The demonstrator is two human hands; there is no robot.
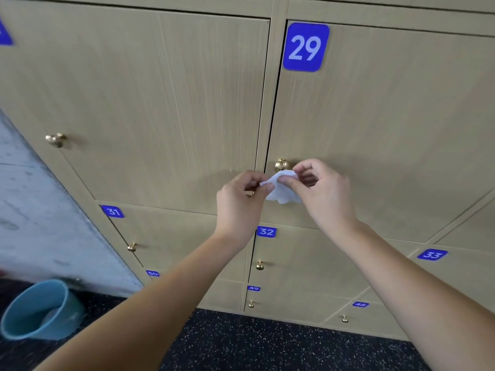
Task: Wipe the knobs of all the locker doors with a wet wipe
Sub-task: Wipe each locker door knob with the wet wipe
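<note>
Hands, left (241,194) and right (318,188), are pinching a wet wipe (282,187) beside door 29's knob (281,165). Likely next: pressing it around that knob.

Both bare forearms reach up and forward from the bottom corners, converging toward the middle. The left hand (241,202) has its fingers curled, thumb and forefinger pinching one edge of a white wet wipe (282,187). The right hand (322,191), slightly higher, pinches the other edge, its remaining fingers loosely curled, the two hands close together.
</note>
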